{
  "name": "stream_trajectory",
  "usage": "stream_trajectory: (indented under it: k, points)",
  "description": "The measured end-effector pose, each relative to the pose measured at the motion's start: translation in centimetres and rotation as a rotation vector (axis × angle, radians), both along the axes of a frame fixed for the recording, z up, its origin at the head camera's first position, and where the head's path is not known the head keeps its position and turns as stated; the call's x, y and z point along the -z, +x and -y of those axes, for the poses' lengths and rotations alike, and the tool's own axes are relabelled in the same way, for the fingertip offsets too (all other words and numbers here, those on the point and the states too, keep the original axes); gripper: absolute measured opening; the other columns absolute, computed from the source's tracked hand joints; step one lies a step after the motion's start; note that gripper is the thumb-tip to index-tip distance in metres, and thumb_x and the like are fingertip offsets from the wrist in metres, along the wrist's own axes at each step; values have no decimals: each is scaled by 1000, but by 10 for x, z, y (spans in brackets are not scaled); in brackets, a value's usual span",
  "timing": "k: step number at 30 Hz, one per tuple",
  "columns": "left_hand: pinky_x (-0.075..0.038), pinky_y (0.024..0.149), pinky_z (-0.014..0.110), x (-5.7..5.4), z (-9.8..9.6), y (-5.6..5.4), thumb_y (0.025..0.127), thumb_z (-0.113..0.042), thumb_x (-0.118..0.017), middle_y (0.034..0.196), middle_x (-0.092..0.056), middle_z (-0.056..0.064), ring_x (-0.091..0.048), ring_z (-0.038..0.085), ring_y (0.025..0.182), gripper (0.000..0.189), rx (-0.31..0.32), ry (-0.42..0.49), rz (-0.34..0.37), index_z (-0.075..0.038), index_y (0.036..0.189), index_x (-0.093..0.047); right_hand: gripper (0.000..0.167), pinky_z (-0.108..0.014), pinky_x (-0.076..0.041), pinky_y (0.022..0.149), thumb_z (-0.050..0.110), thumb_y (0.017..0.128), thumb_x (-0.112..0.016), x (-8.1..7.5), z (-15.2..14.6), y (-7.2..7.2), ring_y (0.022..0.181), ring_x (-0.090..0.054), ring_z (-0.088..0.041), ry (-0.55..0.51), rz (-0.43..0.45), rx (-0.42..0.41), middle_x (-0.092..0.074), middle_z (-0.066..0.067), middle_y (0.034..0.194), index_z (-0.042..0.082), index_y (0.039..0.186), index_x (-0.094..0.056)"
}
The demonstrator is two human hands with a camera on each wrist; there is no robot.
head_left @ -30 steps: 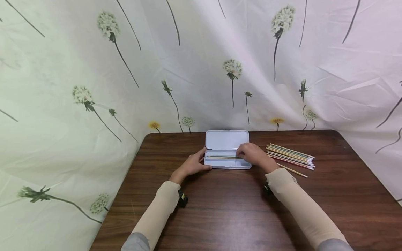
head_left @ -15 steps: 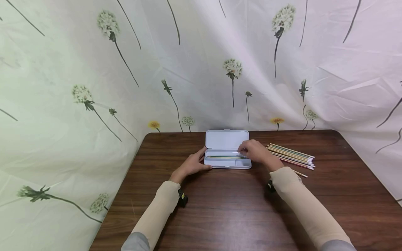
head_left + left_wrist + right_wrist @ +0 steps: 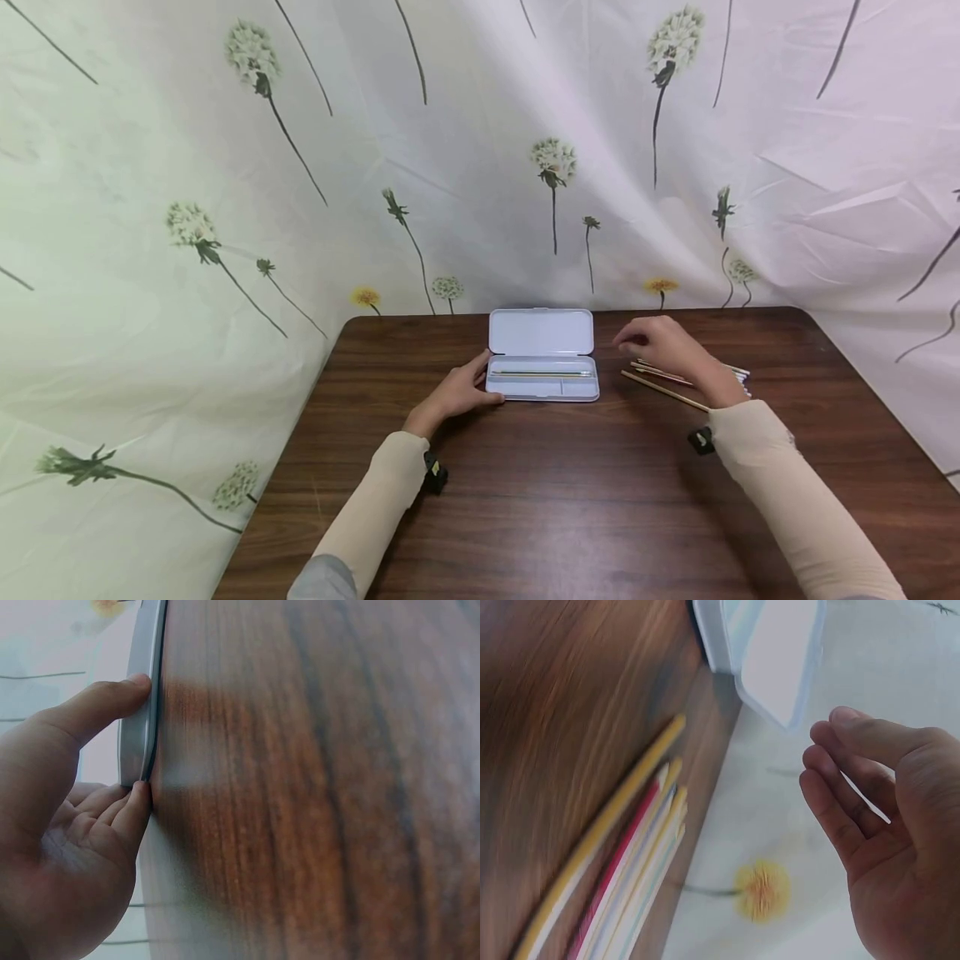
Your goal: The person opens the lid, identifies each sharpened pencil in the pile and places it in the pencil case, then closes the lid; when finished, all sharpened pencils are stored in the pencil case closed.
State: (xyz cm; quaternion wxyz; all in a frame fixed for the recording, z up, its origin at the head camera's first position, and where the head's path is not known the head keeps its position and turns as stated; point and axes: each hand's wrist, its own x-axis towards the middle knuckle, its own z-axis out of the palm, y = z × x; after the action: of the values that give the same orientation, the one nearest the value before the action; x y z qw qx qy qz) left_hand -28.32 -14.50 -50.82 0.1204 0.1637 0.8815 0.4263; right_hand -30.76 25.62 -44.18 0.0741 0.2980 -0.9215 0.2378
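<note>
A white pencil case (image 3: pixel 525 394) lies on the table with its lid (image 3: pixel 541 331) raised at the back. Pencils (image 3: pixel 536 374) rest lengthwise in its long compartment. My left hand (image 3: pixel 459 390) grips the case's left end; in the left wrist view the thumb and fingertips press its edge. Over the loose pencils, to the right of the case, hovers my right hand (image 3: pixel 667 343), loosely bent and holding nothing. Beneath it, the pencil pile (image 3: pixel 641 862) shows red, yellow and pale shafts, partly hidden in the head view. One yellow pencil (image 3: pixel 660 388) lies slightly apart in front.
The dark wooden table (image 3: pixel 555 492) meets a white cloth (image 3: pixel 465 167) printed with dandelions at its back edge. A small black wrist device (image 3: pixel 702 440) sits under the right sleeve, another wrist device (image 3: pixel 435 473) under the left.
My right hand has let go of a pencil in the case and moved right, over the loose pencils. The left hand has stayed at the case's left end.
</note>
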Motion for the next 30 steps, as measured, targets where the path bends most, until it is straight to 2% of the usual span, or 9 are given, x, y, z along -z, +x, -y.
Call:
stream_trajectory:
  k: [6, 12, 17, 24, 26, 30]
  points:
    - [-43, 127, 43, 1, 2, 1, 94, -21, -84, 178, -20, 15, -39, 29, 158, 100, -13, -3, 12, -7, 171, -22, 13, -52, -62, 85, 1, 95, -77, -6, -34, 10, 96, -76, -30, 19, -33, 35, -81, -6, 102, 10, 102, -84]
    - [-42, 127, 43, 1, 2, 1, 94, -21, -84, 178, -20, 14, -38, 29, 158, 100, -8, 6, 22, -9, 171, -21, 12, -51, -62, 80, 1, 95, -77, -7, -67, 24, 92, -76, -31, 28, -31, 98, -81, -8, 100, 9, 101, -84]
    - [-41, 127, 43, 2, 2, 1, 94, -19, -84, 178, -20, 14, -37, 29, 159, 100, -3, 12, 26, -9, 171, -21, 12, -52, -62, 81, 3, 96, -76, 3, -88, 33, 95, -76, -32, 55, 28, 155, -82, -10, 102, 9, 103, -84]
    - [-41, 128, 43, -3, 0, 1, 94, -18, -84, 178, -21, 12, -36, 28, 159, 100, -4, 20, 27, -11, 172, -21, 11, -39, -60, 72, 5, 96, -76, 19, -109, 43, 88, -75, -27, 61, 71, 199, -81, -12, 99, 4, 104, -83]
    - [-41, 128, 43, -3, 0, 1, 94, -18, -84, 178, -21, 12, -36, 28, 159, 100, -6, 17, 30, -11, 171, -21, 11, -39, -60, 71, 5, 96, -76, 25, -114, 44, 88, -74, -26, 63, 88, 214, -81, -12, 99, 4, 104, -83]
    - [-41, 128, 43, -3, 1, 2, 94, -18, -84, 178, -21, 13, -37, 28, 159, 99, -13, 11, 30, -10, 171, -22, 9, -37, -57, 68, 5, 96, -75, 36, -121, 47, 81, -70, -18, 87, 100, 238, -80, -10, 93, 5, 101, -83]
